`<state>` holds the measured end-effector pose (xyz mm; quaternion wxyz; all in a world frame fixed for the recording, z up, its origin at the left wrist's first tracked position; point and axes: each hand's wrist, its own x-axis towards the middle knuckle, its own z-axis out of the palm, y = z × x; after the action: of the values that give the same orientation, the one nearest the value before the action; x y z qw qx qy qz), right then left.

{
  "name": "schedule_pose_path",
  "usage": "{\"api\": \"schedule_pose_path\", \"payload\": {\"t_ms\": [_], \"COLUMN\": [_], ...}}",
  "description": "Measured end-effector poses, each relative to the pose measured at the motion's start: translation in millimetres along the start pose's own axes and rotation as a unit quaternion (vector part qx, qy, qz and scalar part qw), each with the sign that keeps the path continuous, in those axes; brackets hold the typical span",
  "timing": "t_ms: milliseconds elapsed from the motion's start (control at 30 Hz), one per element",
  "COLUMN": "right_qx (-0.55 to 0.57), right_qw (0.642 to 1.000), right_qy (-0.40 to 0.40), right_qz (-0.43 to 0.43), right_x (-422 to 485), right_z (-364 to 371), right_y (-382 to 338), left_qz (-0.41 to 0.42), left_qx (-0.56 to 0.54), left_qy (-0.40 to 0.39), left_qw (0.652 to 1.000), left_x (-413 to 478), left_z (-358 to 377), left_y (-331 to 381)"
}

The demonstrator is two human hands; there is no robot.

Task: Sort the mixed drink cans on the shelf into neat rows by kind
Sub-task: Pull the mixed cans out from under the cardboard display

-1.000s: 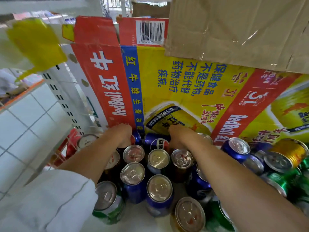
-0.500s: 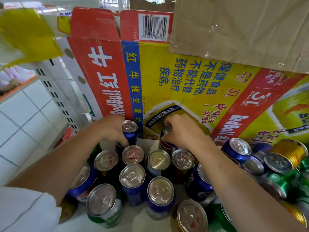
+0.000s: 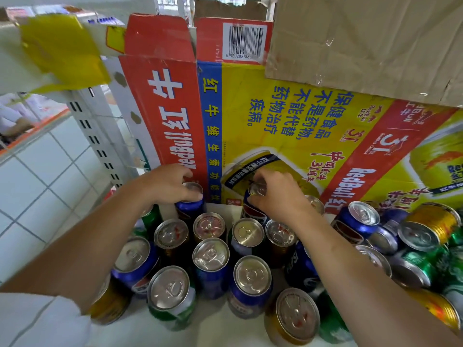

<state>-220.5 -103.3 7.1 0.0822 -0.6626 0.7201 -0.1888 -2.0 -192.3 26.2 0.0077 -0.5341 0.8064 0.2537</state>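
Pulling two blue cans out of the mix.
I'm gripping one blue can [image 3: 189, 205] by the rim in my left hand [image 3: 172, 182] and another can [image 3: 251, 212] in my right hand [image 3: 275, 194], starting a row.

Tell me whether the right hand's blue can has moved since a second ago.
Yes. The blue can was lying low among the others; the right hand has stood it upright against the yellow carton.

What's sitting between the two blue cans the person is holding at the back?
Nothing stands there: in the head view, only bare white shelf and the carton's lower edge show between the left hand's blue can and the right hand's Pepsi can.
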Motion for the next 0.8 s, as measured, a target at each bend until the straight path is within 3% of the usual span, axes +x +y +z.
{"api": "schedule_pose_path", "payload": {"t_ms": [233, 433, 600, 800], "right_qx": [0.03, -0.018, 0.025, -0.037], "right_qw": [0.999, 0.997, 0.989, 0.975], "right_qy": [-0.015, 0.031, 0.044, -0.077], "right_qz": [0.01, 0.074, 0.141, 0.207], "right_x": [-16.2, -63.7, -110.2, -152.8], "right_z": [-19.2, -47.1, -72.5, -97.6], "right_y": [7.6, 49.5, 87.4, 137.6], "left_qz": [0.111, 0.224, 0.286, 0.331], "left_qx": [0.062, 0.087, 0.117, 0.114], "left_qy": [0.009, -0.009, -0.041, -0.044], "left_qw": [0.992, 0.971, 0.95, 0.936], "left_x": [-35.6, -55.7, -65.8, -74.5], "left_z": [7.3, 38.8, 68.7, 101.1], "left_y": [51.1, 106.0, 148.8, 205.8]}}
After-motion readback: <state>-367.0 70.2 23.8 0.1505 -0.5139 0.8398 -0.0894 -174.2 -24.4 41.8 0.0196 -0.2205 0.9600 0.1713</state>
